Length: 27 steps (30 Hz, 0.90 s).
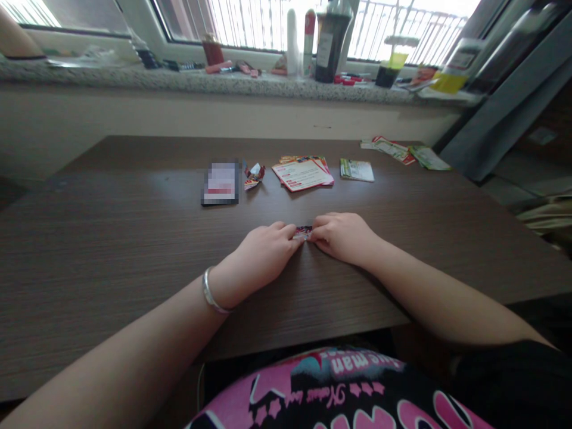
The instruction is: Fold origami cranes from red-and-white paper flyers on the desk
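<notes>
Your left hand [263,253] and right hand [346,236] pinch opposite ends of small dark-and-pale patterned piece [304,230] over middle of brown wood-grain table [134,250]. Farther: left, crumpled multicoloured paper [254,174]; ahead, white red-edged cards [304,173].

Pinched at both ends: a small printed piece [304,231]

The left hand [267,253], silver bracelet [208,291] at its wrist, and the right hand [346,235] grip it close over the brown desk [134,250]; beyond lie a crumpled scrap [254,174], a fanned pile of cards [304,175] and a smaller card pile [357,170]; over by the window [259,24], bottles [330,50] stand on the speckled sill [179,78].
</notes>
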Available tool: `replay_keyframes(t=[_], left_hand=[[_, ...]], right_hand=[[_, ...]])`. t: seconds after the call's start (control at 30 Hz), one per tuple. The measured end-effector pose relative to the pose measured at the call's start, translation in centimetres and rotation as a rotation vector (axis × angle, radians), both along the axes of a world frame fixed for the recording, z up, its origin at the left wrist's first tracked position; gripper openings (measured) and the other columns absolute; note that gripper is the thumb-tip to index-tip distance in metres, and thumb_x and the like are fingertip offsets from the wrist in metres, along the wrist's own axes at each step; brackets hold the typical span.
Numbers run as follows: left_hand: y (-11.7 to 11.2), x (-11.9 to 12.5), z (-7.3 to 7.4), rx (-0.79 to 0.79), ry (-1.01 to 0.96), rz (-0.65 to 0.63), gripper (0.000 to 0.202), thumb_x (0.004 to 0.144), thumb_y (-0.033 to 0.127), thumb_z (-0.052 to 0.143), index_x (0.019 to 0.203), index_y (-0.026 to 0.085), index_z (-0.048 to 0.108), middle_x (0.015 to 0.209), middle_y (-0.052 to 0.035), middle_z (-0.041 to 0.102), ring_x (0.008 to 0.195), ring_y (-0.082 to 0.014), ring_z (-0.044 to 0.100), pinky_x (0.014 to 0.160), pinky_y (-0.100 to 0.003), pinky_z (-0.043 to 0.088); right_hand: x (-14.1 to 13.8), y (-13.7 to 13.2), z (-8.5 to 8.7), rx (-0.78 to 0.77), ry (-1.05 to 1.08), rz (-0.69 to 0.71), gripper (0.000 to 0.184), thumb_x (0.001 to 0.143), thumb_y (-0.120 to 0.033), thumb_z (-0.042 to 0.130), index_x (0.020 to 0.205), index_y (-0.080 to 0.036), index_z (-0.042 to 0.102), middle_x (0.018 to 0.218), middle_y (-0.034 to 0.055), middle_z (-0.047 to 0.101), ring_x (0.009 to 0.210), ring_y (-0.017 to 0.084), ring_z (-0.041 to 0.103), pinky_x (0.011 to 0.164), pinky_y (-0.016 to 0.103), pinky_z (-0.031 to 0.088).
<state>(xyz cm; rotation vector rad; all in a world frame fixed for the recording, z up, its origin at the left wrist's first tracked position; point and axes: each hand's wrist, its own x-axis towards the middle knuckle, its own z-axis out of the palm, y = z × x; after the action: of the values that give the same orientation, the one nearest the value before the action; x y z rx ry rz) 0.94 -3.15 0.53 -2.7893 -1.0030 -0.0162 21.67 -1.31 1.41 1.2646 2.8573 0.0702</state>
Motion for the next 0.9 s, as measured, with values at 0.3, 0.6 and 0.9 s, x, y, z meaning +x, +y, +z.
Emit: replay_keyframes(t=[0.3,0.6,0.9], left_hand=[[-0.3,-0.2,1.1,-0.012,0.03,0.059,0.03,0.095,0.019,0.046,0.118,0.024,0.064,0.097,-0.0068,0.063,0.085,-0.0185,0.06,0.07,-0.029,0.046],[0.3,-1.1,0.9,-0.007,0.025,0.034,0.023,0.091,0.018,0.052,0.101,0.027,0.07,0.089,-0.0034,0.064,0.075,-0.0186,0.06,0.065,-0.031,0.045],[0.5,-0.6,0.6,-0.033,-0.056,0.007,0.031,0.088,0.015,0.05,0.113,0.021,0.068,0.131,-0.0079,0.057,0.101,-0.0204,0.063,0.088,-0.033,0.051]], right_hand=[[0.5,0.2,0.6,-0.048,-0.036,-0.059,0.024,0.087,-0.027,0.052,0.088,-0.028,0.076,0.094,0.003,0.072,0.082,0.019,0.063,0.062,0.028,0.037],[1.3,0.5,0.4,-0.11,0.061,-0.064,0.022,0.086,-0.028,0.055,0.09,-0.029,0.077,0.099,0.0009,0.072,0.088,0.019,0.064,0.069,0.028,0.043],[3.4,2.9,-0.7,-0.356,0.27,0.074,0.02,0.085,-0.026,0.062,0.099,-0.025,0.077,0.098,0.0034,0.07,0.085,0.015,0.064,0.08,0.025,0.046]])
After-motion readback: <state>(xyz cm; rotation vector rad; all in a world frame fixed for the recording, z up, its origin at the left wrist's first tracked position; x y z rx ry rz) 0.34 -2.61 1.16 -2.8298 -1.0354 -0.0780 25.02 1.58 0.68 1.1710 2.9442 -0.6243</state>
